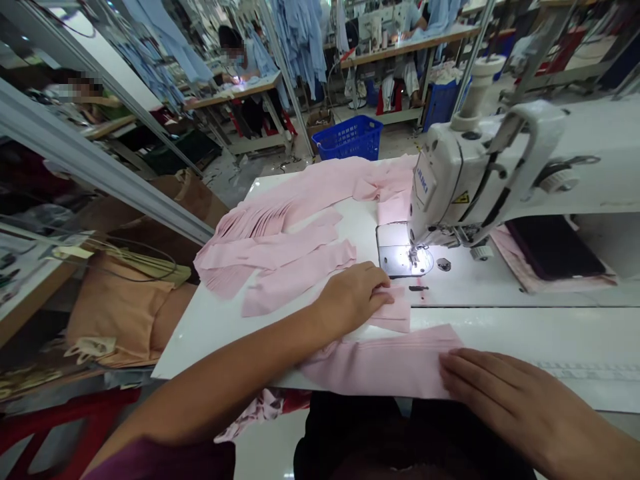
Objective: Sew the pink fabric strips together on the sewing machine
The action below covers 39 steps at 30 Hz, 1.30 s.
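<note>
My left hand (355, 297) is closed, its thumb and fingertips pinching a small pink fabric piece (397, 317) just in front of the needle plate. Nearer to me, a wider pink fabric strip (385, 367) with lines along its upper edge lies at the table's front edge. My right hand (505, 393) has its fingers together over the right end of this strip; the thumb is hidden beneath. The white sewing machine (445, 173) stands behind, its lamp lighting the presser foot (414, 257). No fabric shows under the foot.
Left of the needle lie loose pink pieces (300, 280) and a fanned pink stack (265, 223). A black flat object (555, 247) rests on folded cloth under the machine arm. A blue basket (350, 138) stands behind the table (190, 340). A metal post (125, 173) rises at left.
</note>
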### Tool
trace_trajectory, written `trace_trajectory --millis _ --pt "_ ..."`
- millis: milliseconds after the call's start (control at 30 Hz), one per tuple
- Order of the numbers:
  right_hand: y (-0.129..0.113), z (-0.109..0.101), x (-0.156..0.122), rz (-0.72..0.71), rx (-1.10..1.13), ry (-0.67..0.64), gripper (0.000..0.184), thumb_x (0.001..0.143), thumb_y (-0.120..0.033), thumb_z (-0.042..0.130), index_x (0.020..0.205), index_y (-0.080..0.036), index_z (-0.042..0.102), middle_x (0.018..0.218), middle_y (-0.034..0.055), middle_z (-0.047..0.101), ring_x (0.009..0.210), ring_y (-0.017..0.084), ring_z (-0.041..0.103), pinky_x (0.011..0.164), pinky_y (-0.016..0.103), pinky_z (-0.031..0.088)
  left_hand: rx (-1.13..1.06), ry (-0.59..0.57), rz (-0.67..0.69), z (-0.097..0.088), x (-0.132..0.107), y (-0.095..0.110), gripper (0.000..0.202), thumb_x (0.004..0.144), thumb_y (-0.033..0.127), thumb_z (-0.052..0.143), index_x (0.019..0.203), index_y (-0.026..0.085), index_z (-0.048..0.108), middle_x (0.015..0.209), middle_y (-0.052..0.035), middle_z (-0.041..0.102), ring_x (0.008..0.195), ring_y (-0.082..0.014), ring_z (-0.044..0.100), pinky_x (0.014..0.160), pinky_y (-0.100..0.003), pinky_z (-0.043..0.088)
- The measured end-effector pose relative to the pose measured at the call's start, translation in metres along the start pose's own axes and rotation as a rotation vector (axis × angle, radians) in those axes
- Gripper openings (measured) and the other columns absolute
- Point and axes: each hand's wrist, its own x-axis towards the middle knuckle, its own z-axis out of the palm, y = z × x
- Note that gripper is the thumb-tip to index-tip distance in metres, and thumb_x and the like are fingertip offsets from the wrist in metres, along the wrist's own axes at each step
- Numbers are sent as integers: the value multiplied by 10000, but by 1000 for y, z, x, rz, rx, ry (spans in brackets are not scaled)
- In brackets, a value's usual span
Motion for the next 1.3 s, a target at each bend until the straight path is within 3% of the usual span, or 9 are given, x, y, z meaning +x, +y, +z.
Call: trace_trajectory --millis 133,267,500,633,767,900,1033,1167,1300 --pt "-3 -1 1 55 28 -13 391 1033 -150 273 1286 -172 570 1315 95 556 1177 250 540 888 438 544 64 -34 58 -3 9 8 140 832 304 693 863 175 648 895 -19 638 943 -212 555 802 -338 449" --pt "-7 1 -1 52 75 -19 419 1018 -151 251 1308 -163 552 1245 85 607 1087 231 595 855 391 572 -130 -65 28 7 18 7 105 845 255 667 787 171 642 834 -13 628 851 -172 564 747 -299 447" --pt "-10 1 -15 89 43 18 487 963 -67 267 1408 -167 439 1352 58 532 1192 218 535 867 353 570 -218 80 130 17 19 -3 179 873 231 604 709 164 574 779 -17 609 821 -170 554 749 -298 448" --pt "-9 -9 2 136 104 60 420 992 -74 251 1265 -144 563 1218 85 621 1121 229 570 850 375 564 -244 121 142 10 17 -2 73 859 142 580 807 169 623 836 -8 647 843 -152 582 784 -280 463" --pt "-5 -23 25 188 252 22 415 1017 -134 259 981 -153 672 1000 93 675 919 222 623 751 358 573 -236 -22 49 -1 17 1 243 817 111 586 1011 230 672 898 16 682 825 -141 622 746 -264 483" --pt "0 -36 34 266 368 -67 337 988 -125 347 944 -179 676 981 85 665 879 214 610 742 358 553 -166 -82 34 -6 20 3 154 817 168 584 879 233 710 909 22 699 846 -156 634 749 -272 488" --pt "3 -46 38 295 495 -95 314 970 -108 349 923 -185 649 908 72 648 816 201 583 664 336 513 -241 23 26 -12 22 8 124 818 214 587 754 212 693 765 30 688 722 -129 612 664 -237 477" --pt "10 -42 56 339 579 130 243 972 -105 379 1022 -188 602 871 51 631 823 185 562 686 317 489 -346 164 -22 -16 19 23 119 796 270 610 752 201 697 663 25 655 619 -119 574 578 -228 453" --pt "23 -23 81 455 499 329 169 937 -156 482 1092 -182 545 928 71 619 881 214 582 735 353 504 -524 60 -38 -10 11 38 152 810 276 589 812 194 716 766 5 693 745 -151 630 682 -260 493"
